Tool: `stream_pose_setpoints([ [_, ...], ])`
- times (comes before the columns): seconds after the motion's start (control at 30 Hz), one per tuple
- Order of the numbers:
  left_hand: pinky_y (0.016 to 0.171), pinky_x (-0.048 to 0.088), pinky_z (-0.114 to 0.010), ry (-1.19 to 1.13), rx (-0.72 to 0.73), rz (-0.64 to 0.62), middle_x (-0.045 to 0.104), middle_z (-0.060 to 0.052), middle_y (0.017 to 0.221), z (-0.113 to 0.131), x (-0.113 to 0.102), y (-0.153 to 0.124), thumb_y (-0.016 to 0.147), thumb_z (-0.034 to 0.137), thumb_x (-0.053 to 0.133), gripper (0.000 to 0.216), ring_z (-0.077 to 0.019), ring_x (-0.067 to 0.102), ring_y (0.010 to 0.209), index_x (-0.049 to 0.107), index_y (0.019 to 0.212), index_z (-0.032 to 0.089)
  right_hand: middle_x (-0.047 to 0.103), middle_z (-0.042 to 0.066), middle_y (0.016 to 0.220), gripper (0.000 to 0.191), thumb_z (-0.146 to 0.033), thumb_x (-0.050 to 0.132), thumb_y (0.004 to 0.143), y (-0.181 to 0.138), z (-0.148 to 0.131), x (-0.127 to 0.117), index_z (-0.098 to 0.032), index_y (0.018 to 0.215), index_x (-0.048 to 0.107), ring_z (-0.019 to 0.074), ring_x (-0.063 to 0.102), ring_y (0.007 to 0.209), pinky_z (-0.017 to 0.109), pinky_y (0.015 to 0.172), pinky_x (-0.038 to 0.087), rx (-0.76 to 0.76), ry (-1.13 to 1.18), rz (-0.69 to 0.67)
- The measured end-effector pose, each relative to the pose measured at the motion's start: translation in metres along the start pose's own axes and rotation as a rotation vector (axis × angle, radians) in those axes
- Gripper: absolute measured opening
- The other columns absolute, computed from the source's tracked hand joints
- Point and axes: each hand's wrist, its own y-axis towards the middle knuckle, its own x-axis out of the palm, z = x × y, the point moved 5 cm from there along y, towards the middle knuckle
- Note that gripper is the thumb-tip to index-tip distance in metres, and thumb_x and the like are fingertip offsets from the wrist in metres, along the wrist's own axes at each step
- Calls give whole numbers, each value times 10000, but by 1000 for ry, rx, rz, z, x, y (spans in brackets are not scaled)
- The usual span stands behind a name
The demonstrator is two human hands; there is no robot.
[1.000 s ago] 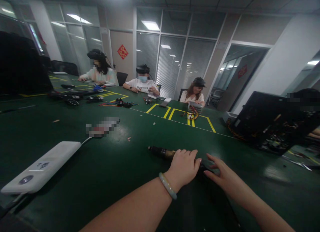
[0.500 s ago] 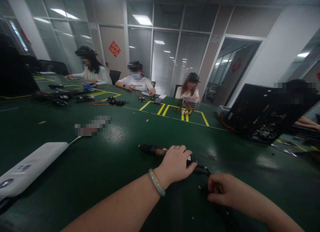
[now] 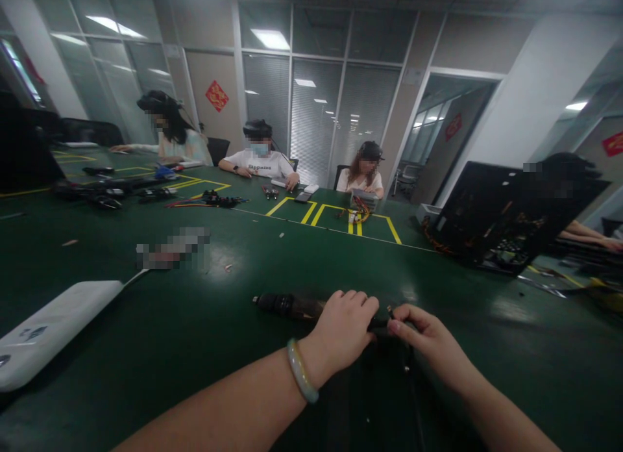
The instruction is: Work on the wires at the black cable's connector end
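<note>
An electric screwdriver (image 3: 276, 304) with a black nose and a brownish body lies on the green table, its tip to the left. My left hand (image 3: 343, 328), with a bangle at the wrist, is wrapped over its rear half and hides that part. Close by on the right, my right hand (image 3: 423, 335) is closed in a pinch on a black cable (image 3: 390, 313) at the tool's tail end. A small metallic tip shows above the pinching fingers. More dark cable (image 3: 407, 362) hangs below them; whether it is the same one I cannot tell.
At left lies a white power bank (image 3: 63, 319) with a short cord to a blurred-out object (image 3: 172, 247). Black parts and wires (image 3: 209, 200) lie farther back. A black computer case (image 3: 511, 221) stands at right. Several people sit around the table.
My right hand has moved up and left, bringing the cable to the tool's tail beside my left hand. The screwdriver has shifted slightly left under my left hand; the view has also shifted a little.
</note>
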Motion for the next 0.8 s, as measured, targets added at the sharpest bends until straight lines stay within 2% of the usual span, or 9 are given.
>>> stream_pose_setpoints([
  [0.07, 805, 402, -364, 4, 9, 8, 595, -24, 1011, 0, 1, 1, 778, 370, 759, 379, -238, 555, 953, 496, 999, 209, 644, 63, 1063, 268, -454, 630, 875, 2, 3, -2, -196, 803, 626, 253, 573, 1039, 383, 956, 415, -21, -52, 36],
  [0.13, 805, 405, -361, 5, 9, 5, 595, -23, 1002, -2, 3, 3, 772, 404, 762, 401, -237, 559, 947, 494, 996, 207, 620, 71, 1173, 247, -435, 624, 880, 3, 7, 1, -201, 802, 629, 271, 544, 1131, 402, 999, 397, -16, -84, -16],
  [0.23, 795, 409, -354, 18, 11, -10, 595, -24, 987, -5, 5, 4, 787, 436, 743, 399, -232, 563, 926, 495, 993, 201, 638, 59, 1129, 206, -378, 593, 907, 3, 8, 6, -205, 797, 617, 251, 568, 1100, 379, 963, 426, -26, -145, -78],
  [0.47, 810, 396, -369, 29, 16, -6, 587, -43, 978, 1, 0, -3, 847, 378, 626, 243, -237, 543, 926, 528, 972, 195, 659, 30, 1042, 138, -278, 595, 907, 3, 6, 7, -214, 784, 597, 222, 602, 1016, 334, 893, 455, -77, -226, -77],
  [0.63, 821, 391, -383, 27, -37, -1, 591, -53, 968, -2, -2, -5, 860, 393, 601, 244, -246, 537, 928, 550, 992, 194, 660, 26, 1078, 133, -274, 598, 901, 3, 7, 5, -221, 779, 603, 229, 594, 1051, 348, 926, 446, -61, -284, -51],
  [0.8, 832, 387, -369, 29, -2, -14, 588, -42, 1008, -5, 5, -2, 868, 410, 644, 282, -240, 529, 968, 551, 1042, 209, 633, 18, 1153, 124, -269, 593, 901, 3, 9, 7, -232, 785, 617, 223, 577, 1090, 353, 958, 430, -68, -330, -19],
])
